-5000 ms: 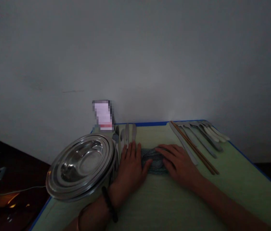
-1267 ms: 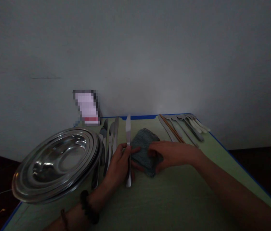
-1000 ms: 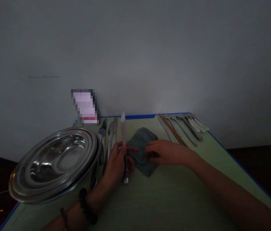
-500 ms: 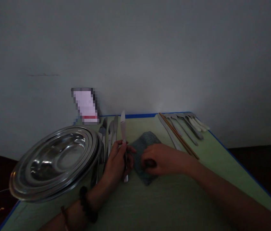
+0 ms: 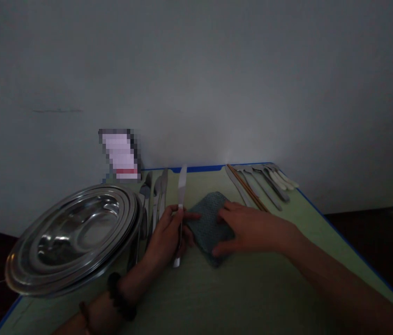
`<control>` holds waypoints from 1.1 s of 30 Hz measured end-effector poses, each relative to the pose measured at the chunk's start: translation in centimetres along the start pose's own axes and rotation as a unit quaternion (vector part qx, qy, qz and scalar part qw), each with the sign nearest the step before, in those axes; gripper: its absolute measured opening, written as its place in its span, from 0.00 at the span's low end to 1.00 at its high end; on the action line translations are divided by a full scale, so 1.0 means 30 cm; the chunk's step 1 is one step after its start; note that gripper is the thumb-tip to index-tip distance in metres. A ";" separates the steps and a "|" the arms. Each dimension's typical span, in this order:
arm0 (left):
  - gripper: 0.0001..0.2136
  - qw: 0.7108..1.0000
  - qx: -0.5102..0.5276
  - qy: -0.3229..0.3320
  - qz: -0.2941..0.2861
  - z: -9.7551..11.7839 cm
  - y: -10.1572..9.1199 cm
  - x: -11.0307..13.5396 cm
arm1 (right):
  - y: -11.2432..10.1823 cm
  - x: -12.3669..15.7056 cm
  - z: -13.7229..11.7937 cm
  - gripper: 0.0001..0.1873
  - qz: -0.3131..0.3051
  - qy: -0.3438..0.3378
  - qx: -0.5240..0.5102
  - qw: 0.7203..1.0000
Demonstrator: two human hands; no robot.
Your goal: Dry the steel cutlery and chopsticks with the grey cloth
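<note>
My left hand [image 5: 167, 235] is closed around the handle of a table knife [image 5: 181, 190], whose blade points away from me toward the wall. Beside it on the right lies a folded grey-blue cloth [image 5: 207, 219] on the green table [image 5: 252, 288]. My right hand [image 5: 252, 229] rests on that cloth with the fingers curled over its right edge, the thumb at the cloth's near corner. Knife and cloth sit side by side, the blade just left of the cloth.
A stack of steel plates [image 5: 72, 237] overhangs the table's left edge. More knives [image 5: 156, 197] lie between the plates and my left hand. At the far right lie chopsticks [image 5: 248, 188], spoons and forks [image 5: 275, 182]. A wall stands right behind the table.
Five seconds ago both hands lay flat by the cloth. Since then my left hand has picked up the knife. In the last half second my right hand slid rightward on the cloth.
</note>
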State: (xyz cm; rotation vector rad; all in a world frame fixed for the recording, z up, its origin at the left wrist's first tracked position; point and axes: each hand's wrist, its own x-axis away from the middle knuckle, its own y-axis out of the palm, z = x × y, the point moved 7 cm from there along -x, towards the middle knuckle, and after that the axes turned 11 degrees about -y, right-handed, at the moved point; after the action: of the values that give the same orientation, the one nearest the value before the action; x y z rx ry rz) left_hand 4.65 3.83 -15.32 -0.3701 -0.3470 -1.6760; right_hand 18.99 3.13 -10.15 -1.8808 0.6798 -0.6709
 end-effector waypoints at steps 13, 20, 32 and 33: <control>0.13 0.999 0.020 0.027 0.011 0.016 0.002 0.024 | -0.055 -0.066 0.116 0.10 0.202 0.101 -0.037 0.973; 0.14 0.986 -0.142 0.081 0.011 0.029 0.030 0.058 | -0.091 -0.073 0.099 0.08 0.323 -0.011 -0.513 0.795; 0.14 0.945 -0.295 0.136 0.023 0.044 0.049 0.063 | 0.141 -0.149 0.102 0.16 0.302 0.045 -0.712 0.632; 0.14 0.941 -0.305 0.147 0.021 0.045 0.053 0.066 | 0.149 -0.151 0.101 0.17 0.301 0.038 -0.720 0.624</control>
State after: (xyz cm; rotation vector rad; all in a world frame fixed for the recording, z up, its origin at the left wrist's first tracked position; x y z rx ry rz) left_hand 6.04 2.42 -13.20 -0.5674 0.4157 -1.7404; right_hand 17.27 6.59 -16.05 -2.6470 2.2278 0.5277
